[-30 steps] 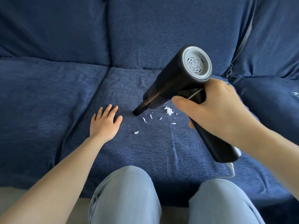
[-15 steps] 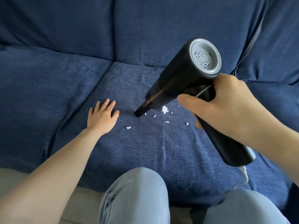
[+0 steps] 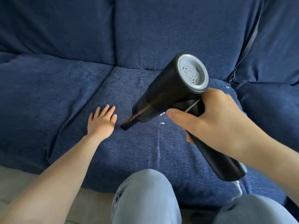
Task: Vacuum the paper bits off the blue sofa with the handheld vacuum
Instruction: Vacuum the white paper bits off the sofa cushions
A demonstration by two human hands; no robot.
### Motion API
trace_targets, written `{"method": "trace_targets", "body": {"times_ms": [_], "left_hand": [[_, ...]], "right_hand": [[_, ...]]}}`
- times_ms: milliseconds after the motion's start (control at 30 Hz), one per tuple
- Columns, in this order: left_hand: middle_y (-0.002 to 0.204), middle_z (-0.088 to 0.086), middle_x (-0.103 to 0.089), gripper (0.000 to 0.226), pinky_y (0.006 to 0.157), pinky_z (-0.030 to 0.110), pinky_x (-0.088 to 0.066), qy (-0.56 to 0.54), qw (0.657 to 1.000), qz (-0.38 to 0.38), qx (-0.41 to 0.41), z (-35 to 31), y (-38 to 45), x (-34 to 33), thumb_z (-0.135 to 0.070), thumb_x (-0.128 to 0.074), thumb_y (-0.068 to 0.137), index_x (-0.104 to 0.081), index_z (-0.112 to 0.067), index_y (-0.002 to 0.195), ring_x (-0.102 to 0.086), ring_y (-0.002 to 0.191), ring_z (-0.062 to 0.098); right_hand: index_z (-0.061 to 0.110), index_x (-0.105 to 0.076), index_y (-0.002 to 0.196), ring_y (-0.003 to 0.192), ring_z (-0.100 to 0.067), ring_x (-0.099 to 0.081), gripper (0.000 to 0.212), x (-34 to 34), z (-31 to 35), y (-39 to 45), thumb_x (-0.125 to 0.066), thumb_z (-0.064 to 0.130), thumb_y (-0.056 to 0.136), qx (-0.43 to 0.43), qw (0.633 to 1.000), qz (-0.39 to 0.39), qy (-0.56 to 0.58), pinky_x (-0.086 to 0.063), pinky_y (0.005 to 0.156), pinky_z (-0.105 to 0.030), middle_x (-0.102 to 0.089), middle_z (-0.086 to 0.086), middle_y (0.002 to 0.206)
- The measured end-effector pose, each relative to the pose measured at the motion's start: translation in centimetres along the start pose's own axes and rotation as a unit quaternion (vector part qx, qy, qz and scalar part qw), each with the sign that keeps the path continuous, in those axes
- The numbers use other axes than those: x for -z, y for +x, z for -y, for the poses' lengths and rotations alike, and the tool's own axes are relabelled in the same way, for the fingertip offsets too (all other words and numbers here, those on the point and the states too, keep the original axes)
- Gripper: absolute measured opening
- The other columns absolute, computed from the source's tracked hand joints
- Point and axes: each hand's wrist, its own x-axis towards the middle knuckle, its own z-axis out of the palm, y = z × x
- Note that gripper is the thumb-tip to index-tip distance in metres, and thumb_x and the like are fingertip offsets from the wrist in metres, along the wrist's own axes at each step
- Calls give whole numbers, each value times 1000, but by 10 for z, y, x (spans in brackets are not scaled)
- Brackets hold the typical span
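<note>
My right hand grips the handle of the black handheld vacuum, whose grey vented rear cap faces me. Its narrow nozzle tip touches the middle seat cushion of the blue sofa, just right of my left hand. That hand lies flat on the cushion with fingers spread. A few white paper bits show under the vacuum body, partly hidden by it. One more white bit lies at the cushion's far right corner.
My two knees in light blue jeans press against the sofa's front edge. A white cord hangs from the vacuum's handle end. Back cushions rise behind the seat, and a side cushion sits at right. Pale floor shows at lower left.
The nozzle has swept left and toward me across the cushion, close to my left hand. The loose bits that lay left of the main cluster are gone from sight. My left hand stays flat.
</note>
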Motion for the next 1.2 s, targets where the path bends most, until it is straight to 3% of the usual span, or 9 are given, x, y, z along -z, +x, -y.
{"method": "trace_targets", "body": {"times_ms": [167, 233, 500, 600, 667, 833, 967, 1100, 1200], "left_hand": [[161, -13, -2, 51, 120, 43, -2, 4, 1000, -2, -7, 0, 0, 0, -43, -12, 101, -10, -38, 152, 0, 149, 20], [161, -12, -3, 51, 120, 44, -3, 4, 1000, -4, -11, 1, 1, 0, -42, -13, 101, -10, -37, 152, -1, 149, 21], [161, -9, -9, 50, 119, 48, -8, 2, 1000, -22, -13, -1, 1, 1, -36, -17, 102, -16, -33, 152, -6, 148, 24], [160, -9, -13, 50, 119, 49, -8, 1, 999, -30, -13, -4, 2, 1, -37, -20, 102, -20, -30, 152, -9, 148, 25], [160, -9, -13, 51, 119, 49, -7, 1, 999, -34, -17, -6, 3, 1, -40, -21, 102, -21, -30, 152, -8, 148, 25], [160, -9, -13, 52, 120, 47, -5, 9, 997, -26, -72, -27, 2, 3, -42, -23, 102, -22, -28, 152, -7, 148, 20], [161, -9, -11, 52, 120, 47, -7, 10, 996, -11, -92, -45, 2, 0, -43, -22, 102, -19, -28, 152, -6, 149, 24], [161, -10, -9, 52, 120, 46, -7, 16, 996, -6, -83, -48, 4, 0, -44, -20, 102, -16, -31, 152, -4, 149, 24], [161, -10, -6, 53, 120, 47, -6, 17, 997, 4, -80, -51, 7, 1, -45, -19, 102, -13, -32, 153, -2, 149, 24]], "right_hand": [[24, -56, 73, 64, -6, -64, 32, -4, -2, 7, -59, 56, 68, -7, 1000, -16, -7, -50, 61, -15, -69, 15, 62], [22, -56, 73, 68, -7, -65, 32, -11, -3, 13, -59, 54, 71, -5, 1000, -21, -1, -48, 62, -17, -67, 3, 57], [23, -50, 77, 91, -27, -66, 28, -14, -8, 23, -61, 48, 77, 0, 998, -51, -19, -50, 77, -31, -62, 6, 63], [22, -50, 71, 71, -10, -67, 28, 3, -15, 22, -62, 46, 78, -8, 997, -72, -37, -43, 61, -12, -63, -1, 51], [20, -52, 70, 55, -3, -65, 27, 12, -17, 18, -60, 45, 75, -14, 998, -61, -31, -43, 57, -5, -68, 9, 55], [20, -54, 69, 52, 0, -64, 26, 20, -24, 14, -60, 44, 75, -21, 998, -52, -38, -42, 57, -3, -68, 13, 54], [21, -56, 71, 71, -13, -66, 26, 28, -28, 13, -62, 46, 73, -27, 996, -75, -50, -45, 60, -18, -65, 0, 53], [19, -55, 63, 52, 4, -62, 30, 38, -30, 3, -60, 47, 72, -30, 997, -59, -51, -42, 56, -5, -65, 11, 46], [20, -55, 65, 54, 1, -63, 29, 38, -34, 4, -62, 46, 74, -31, 996, -62, -47, -43, 56, -6, -66, 12, 48]]}}
